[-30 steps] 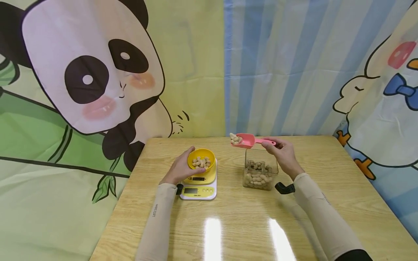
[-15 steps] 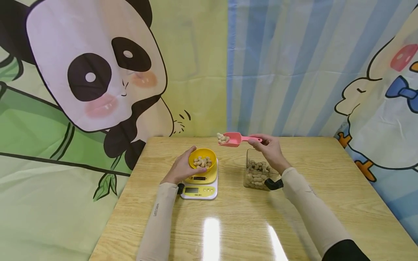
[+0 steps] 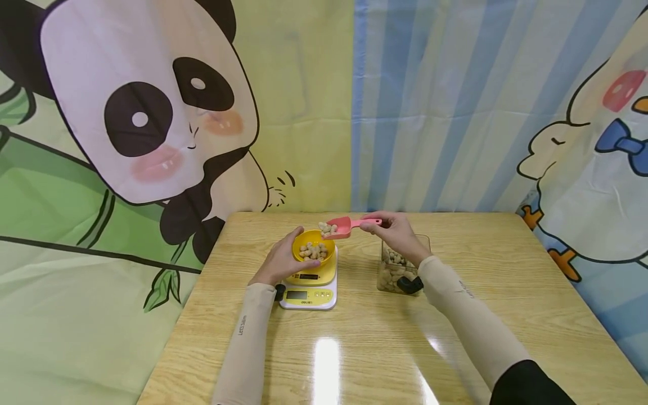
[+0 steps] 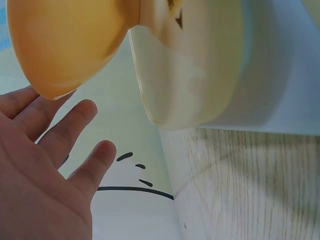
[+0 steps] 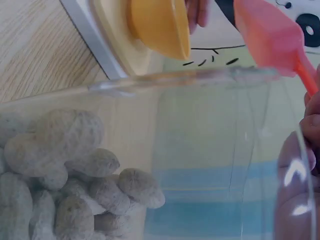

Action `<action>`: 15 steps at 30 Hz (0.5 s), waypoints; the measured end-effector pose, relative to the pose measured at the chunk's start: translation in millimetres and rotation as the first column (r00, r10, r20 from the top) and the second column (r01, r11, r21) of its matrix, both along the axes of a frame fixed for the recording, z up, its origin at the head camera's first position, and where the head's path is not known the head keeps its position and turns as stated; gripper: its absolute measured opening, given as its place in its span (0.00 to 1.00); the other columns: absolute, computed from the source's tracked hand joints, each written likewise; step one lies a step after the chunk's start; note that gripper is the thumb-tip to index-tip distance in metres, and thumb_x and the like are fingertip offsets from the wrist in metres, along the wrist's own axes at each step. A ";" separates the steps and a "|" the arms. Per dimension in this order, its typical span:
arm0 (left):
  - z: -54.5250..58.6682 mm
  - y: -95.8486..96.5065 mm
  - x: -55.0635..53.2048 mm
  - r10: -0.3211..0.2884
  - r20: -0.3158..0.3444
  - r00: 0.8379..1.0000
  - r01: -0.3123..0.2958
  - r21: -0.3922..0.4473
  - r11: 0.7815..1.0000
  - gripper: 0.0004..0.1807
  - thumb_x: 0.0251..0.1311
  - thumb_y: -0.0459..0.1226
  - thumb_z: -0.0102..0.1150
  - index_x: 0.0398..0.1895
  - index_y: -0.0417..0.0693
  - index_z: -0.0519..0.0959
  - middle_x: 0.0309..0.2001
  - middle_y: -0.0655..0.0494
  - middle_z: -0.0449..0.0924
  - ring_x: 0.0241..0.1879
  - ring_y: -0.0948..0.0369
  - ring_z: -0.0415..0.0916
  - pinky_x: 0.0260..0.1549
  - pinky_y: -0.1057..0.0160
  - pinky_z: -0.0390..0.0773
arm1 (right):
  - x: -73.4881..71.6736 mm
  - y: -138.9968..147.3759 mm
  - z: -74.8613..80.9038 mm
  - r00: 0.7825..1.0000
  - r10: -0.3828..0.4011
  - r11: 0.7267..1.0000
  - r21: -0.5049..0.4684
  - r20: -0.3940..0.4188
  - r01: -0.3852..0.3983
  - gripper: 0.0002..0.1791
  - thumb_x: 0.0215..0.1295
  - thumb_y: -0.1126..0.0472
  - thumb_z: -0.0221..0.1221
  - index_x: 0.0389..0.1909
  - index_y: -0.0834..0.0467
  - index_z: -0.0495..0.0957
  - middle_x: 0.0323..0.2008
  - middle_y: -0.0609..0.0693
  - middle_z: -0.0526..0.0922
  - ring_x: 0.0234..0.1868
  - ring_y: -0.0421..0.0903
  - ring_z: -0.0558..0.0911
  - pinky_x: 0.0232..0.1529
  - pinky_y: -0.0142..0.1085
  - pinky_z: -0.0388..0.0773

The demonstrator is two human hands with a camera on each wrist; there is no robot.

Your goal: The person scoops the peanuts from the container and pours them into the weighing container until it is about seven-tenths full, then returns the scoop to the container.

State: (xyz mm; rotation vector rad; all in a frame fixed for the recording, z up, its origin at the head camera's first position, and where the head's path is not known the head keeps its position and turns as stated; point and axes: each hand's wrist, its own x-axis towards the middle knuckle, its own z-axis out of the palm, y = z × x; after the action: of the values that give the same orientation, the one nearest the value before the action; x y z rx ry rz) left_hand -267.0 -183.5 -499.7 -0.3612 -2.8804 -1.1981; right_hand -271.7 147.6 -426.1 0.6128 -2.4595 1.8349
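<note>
In the head view my left hand [image 3: 275,260] holds a yellow bowl [image 3: 330,256], thumb along its near rim and fingers at its far left side. Peanuts in shells [image 3: 313,251] lie in the bowl, which sits on a yellow and white kitchen scale [image 3: 326,296]. The left wrist view shows fingertips against the underside of the orange-looking bowl [image 4: 70,40], two other fingers standing off it. My right hand [image 3: 400,233] pinches the handle of a pink scoop [image 3: 343,226]. Peanuts [image 3: 327,229] fill the scoop's front, which overlaps the bowl's far right rim.
A clear square container [image 3: 422,243] with more peanuts [image 5: 70,145] stands right of the scale, below my right wrist. All of it is on a wooden table [image 3: 243,371]. Behind the table hangs a cartoon-printed curtain [image 3: 314,112].
My right hand has carried the scoop of peanuts leftward from above the clear container to the bowl, lowering it slightly at the end. My left hand and the bowl have stayed in place.
</note>
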 end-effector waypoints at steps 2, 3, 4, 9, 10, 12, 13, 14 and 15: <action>0.0 -0.2 -0.1 0.000 -0.002 1.000 0.000 -0.001 1.000 0.64 0.42 0.65 0.76 0.81 0.62 0.53 0.77 0.62 0.59 0.74 0.54 0.58 0.71 0.42 0.60 | 5.8 -6.5 9.1 1.000 0.015 0.999 0.037 -0.011 -0.015 0.16 0.69 0.56 0.66 0.52 0.59 0.85 0.34 0.59 0.83 0.26 0.45 0.69 0.26 0.33 0.69; -0.4 -0.4 -0.4 -0.002 -0.003 1.000 0.002 -0.002 1.000 0.64 0.42 0.65 0.76 0.81 0.62 0.53 0.77 0.62 0.59 0.74 0.54 0.58 0.71 0.42 0.60 | 8.1 -9.6 13.0 1.000 0.019 0.998 0.062 -0.020 -0.017 0.16 0.69 0.56 0.66 0.52 0.60 0.85 0.33 0.58 0.83 0.26 0.45 0.69 0.26 0.33 0.69; -0.9 -0.5 -0.4 -0.003 -0.005 1.000 0.003 -0.001 1.000 0.64 0.42 0.65 0.76 0.81 0.62 0.53 0.77 0.62 0.59 0.74 0.54 0.58 0.71 0.42 0.60 | 7.6 -11.5 12.7 0.999 0.023 0.997 0.078 -0.030 -0.021 0.16 0.68 0.55 0.67 0.52 0.59 0.86 0.33 0.57 0.84 0.26 0.45 0.69 0.26 0.34 0.69; -2.9 -0.4 -0.8 -0.002 -0.012 1.000 0.002 0.001 1.000 0.64 0.41 0.65 0.77 0.81 0.62 0.54 0.77 0.62 0.59 0.74 0.54 0.58 0.70 0.41 0.60 | -5.7 -14.2 -2.1 0.998 0.023 0.988 0.152 -0.055 -0.015 0.17 0.65 0.45 0.68 0.49 0.48 0.87 0.30 0.51 0.83 0.27 0.47 0.71 0.25 0.34 0.69; -2.7 -0.5 -0.5 -0.003 -0.012 1.000 0.003 0.001 1.000 0.63 0.42 0.65 0.77 0.81 0.61 0.54 0.77 0.62 0.59 0.74 0.53 0.58 0.70 0.41 0.60 | -8.2 -13.9 -4.9 0.998 0.022 0.987 0.161 -0.053 -0.014 0.17 0.64 0.43 0.68 0.48 0.46 0.87 0.31 0.51 0.84 0.27 0.47 0.72 0.25 0.35 0.69; -2.0 -0.8 0.0 -0.004 -0.011 1.000 0.004 -0.002 1.000 0.63 0.42 0.65 0.77 0.81 0.61 0.54 0.77 0.62 0.59 0.74 0.53 0.59 0.70 0.41 0.61 | -8.3 -14.3 -3.2 0.999 0.019 0.983 0.185 -0.045 -0.010 0.17 0.63 0.41 0.68 0.49 0.44 0.87 0.31 0.50 0.83 0.27 0.47 0.71 0.25 0.36 0.69; -1.5 -1.0 0.2 -0.005 -0.011 1.000 0.005 -0.002 1.000 0.64 0.42 0.65 0.76 0.81 0.61 0.54 0.77 0.62 0.59 0.74 0.53 0.59 0.70 0.41 0.61 | -8.1 -14.4 -2.2 0.999 0.018 0.981 0.192 -0.043 -0.009 0.17 0.63 0.41 0.68 0.49 0.44 0.87 0.31 0.49 0.84 0.27 0.47 0.71 0.25 0.36 0.69; -0.8 -1.2 0.5 -0.005 -0.011 1.000 0.005 -0.003 1.000 0.64 0.42 0.65 0.76 0.81 0.62 0.54 0.77 0.62 0.59 0.74 0.53 0.58 0.70 0.41 0.61 | -8.2 -14.5 -1.2 0.999 0.017 0.980 0.197 -0.043 -0.008 0.17 0.63 0.41 0.68 0.49 0.43 0.87 0.31 0.49 0.84 0.28 0.47 0.72 0.25 0.36 0.69; -0.1 -1.3 0.7 -0.005 -0.010 1.000 0.005 -0.004 1.000 0.64 0.42 0.65 0.76 0.81 0.62 0.53 0.77 0.62 0.59 0.74 0.53 0.58 0.70 0.41 0.61 | -8.4 -14.5 -0.5 0.999 0.016 0.980 0.201 -0.047 -0.007 0.17 0.63 0.41 0.68 0.49 0.44 0.87 0.31 0.49 0.84 0.28 0.47 0.72 0.25 0.35 0.70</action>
State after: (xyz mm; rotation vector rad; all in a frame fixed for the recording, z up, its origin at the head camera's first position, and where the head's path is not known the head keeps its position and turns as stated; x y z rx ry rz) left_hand -266.3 -184.8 -499.8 -0.3738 -2.8761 -1.1880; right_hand -280.0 133.2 -426.6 0.6719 -2.6339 1.5666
